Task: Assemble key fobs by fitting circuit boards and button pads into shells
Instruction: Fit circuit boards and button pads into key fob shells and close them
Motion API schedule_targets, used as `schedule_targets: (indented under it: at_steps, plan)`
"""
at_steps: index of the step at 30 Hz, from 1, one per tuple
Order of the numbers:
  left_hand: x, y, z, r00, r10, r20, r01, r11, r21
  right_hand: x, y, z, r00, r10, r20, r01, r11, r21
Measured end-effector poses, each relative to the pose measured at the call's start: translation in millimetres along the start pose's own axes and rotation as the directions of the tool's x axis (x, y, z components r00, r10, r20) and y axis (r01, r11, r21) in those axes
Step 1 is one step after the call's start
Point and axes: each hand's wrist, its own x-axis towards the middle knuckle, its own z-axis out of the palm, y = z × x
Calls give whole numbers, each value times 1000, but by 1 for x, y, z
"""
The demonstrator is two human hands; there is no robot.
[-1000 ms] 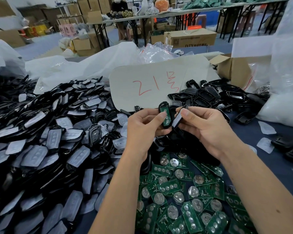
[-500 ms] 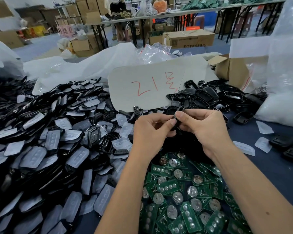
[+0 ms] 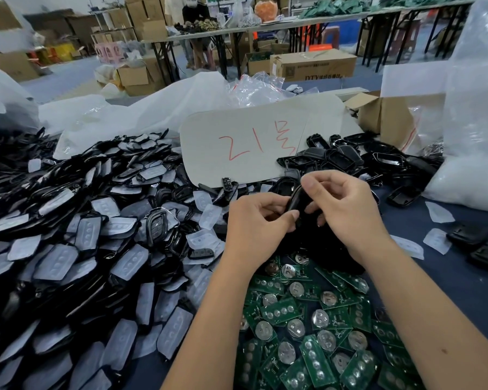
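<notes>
Closing step: my left hand (image 3: pixel 258 220) and right hand (image 3: pixel 347 205) pinch one black shell (image 3: pixel 297 202) between curled fingertips, circuit boards (image 3: pixel 307 319) below my wrists; squeeze evenly along the seam, I judge.

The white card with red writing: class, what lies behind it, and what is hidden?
Behind the white card lie crumpled clear plastic bags and white sheeting. The card covers their lower parts and the table surface beneath, so nothing more can be told there.
</notes>
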Motion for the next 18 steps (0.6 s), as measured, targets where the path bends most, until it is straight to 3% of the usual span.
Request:
schedule_targets:
  at_steps: [6, 13, 18]
  plan:
    - [1, 2, -5, 998, -27, 51, 28, 999, -25, 3, 1, -9, 976, -46, 212, 35, 998, 56]
    - [0, 3, -8, 996, -25, 85, 23, 999, 25, 4, 2, -9, 976, -64, 210, 52, 997, 62]
    - [2, 1, -9, 998, -57, -21, 56, 997, -47, 5, 3, -10, 979, -53, 196, 20, 986, 168]
